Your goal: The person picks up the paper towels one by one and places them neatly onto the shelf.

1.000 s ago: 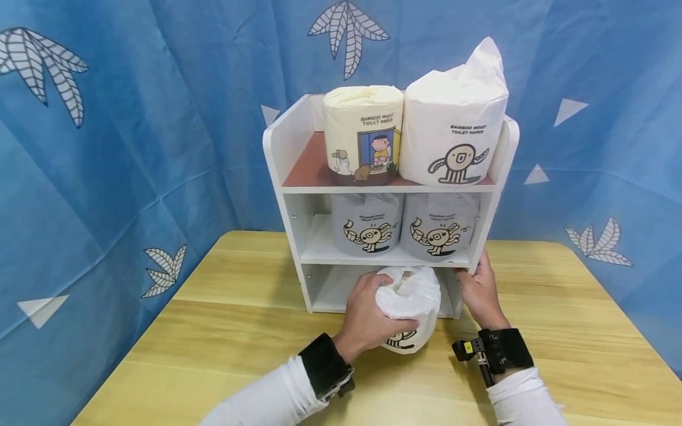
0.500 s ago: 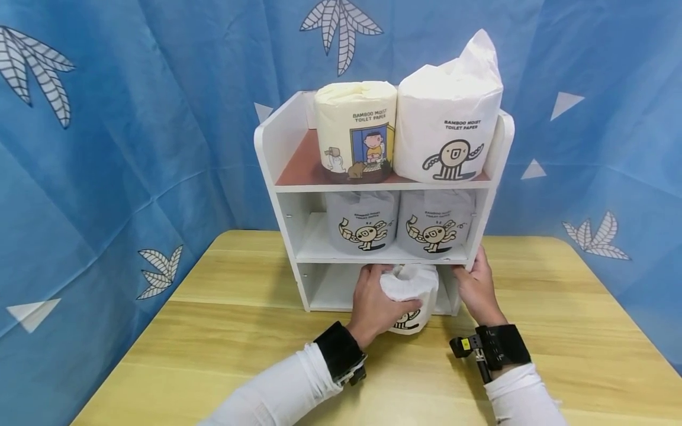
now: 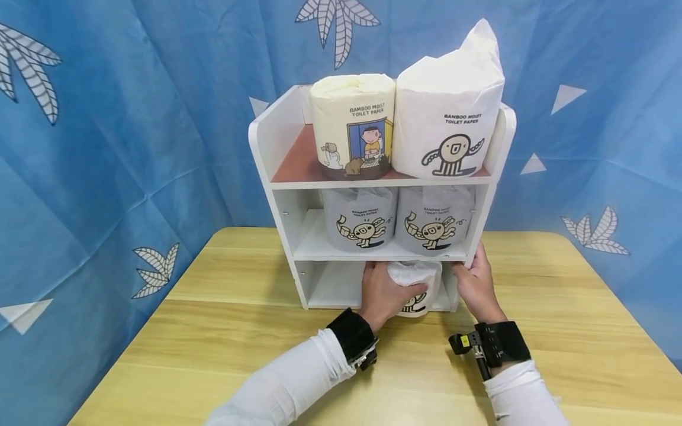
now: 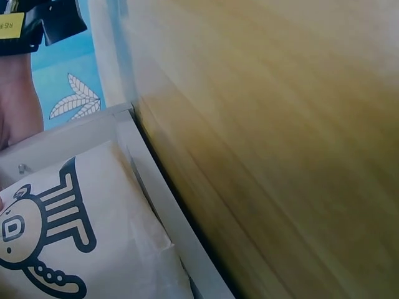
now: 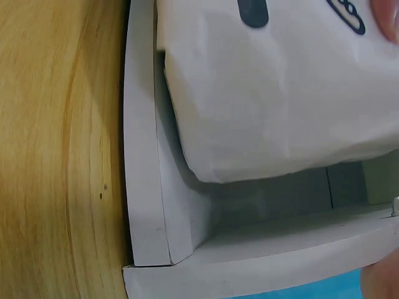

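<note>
My left hand [image 3: 385, 294] grips a white wrapped toilet paper roll [image 3: 415, 273] at the opening of the bottom compartment, right of centre. Its thumb lies across the printed front; the other fingers are mostly hidden behind the roll. In the left wrist view, the roll [image 4: 124, 230] sits within the compartment beside the side wall. My right hand [image 3: 478, 290] holds the right side panel of the white shelf [image 3: 367, 253], thumb at the front and the other fingers outside. A gap shows between the roll [image 5: 268, 124] and that panel in the right wrist view.
A cream roll [image 3: 335, 124] and a taller white roll [image 3: 421, 118] stand on the top board. Two printed rolls, left [image 3: 341, 204] and right [image 3: 415, 204], fill much of the middle shelf. The unit stands on a wooden table [image 3: 229, 331] before a blue curtain [image 3: 213, 89].
My left hand has pushed the roll forward from the table in front into the bottom compartment. The right hand keeps its hold on the side panel. The head view has shifted slightly.
</note>
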`<state>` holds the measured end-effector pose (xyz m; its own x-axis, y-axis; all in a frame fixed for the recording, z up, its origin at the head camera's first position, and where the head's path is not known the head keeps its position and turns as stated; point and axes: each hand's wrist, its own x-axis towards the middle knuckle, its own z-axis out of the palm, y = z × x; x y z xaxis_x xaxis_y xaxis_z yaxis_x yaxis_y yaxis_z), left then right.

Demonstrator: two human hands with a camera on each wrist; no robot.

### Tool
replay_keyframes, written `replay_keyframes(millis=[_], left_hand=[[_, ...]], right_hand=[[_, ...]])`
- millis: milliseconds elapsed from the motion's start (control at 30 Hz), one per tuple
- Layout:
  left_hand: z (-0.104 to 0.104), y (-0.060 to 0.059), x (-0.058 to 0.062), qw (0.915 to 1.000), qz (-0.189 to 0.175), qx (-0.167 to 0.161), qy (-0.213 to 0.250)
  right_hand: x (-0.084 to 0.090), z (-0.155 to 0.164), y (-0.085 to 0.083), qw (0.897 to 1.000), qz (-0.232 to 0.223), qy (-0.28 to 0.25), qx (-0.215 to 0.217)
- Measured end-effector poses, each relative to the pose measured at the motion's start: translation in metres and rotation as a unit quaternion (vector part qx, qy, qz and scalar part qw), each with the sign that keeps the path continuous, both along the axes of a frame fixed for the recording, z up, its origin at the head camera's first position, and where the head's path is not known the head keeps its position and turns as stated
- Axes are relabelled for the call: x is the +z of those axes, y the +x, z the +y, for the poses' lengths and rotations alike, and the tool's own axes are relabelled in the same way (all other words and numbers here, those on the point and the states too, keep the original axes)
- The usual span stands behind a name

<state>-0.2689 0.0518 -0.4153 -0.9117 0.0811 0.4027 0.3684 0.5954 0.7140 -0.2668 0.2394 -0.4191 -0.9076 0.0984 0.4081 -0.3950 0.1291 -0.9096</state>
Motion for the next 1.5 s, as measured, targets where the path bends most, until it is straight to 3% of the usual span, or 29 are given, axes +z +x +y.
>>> replay_keyframes(millis=[533, 733, 1100, 1500], left_hand=[[0.022, -0.012, -0.004, 0.9995, -0.002, -0.003, 0.033], [0.028, -0.014, -0.004, 0.9998, 0.015, -0.003, 0.016], [0.036, -0.014, -0.003, 0.9999, 0.002, 0.008, 0.014], [0.034, -0.013, -0.002, 0.9998, -0.009, -0.010, -0.017]], right_hand=[[0.000, 0.000, 0.000, 1.000, 0.002, 0.006, -0.002], [0.000, -0.001, 0.001, 1.000, 0.004, 0.002, 0.000], [0.000, -0.001, -0.003, 1.000, 0.014, 0.001, -0.008], [-0.001, 0.000, -0.002, 1.000, 0.014, 0.001, -0.003]])
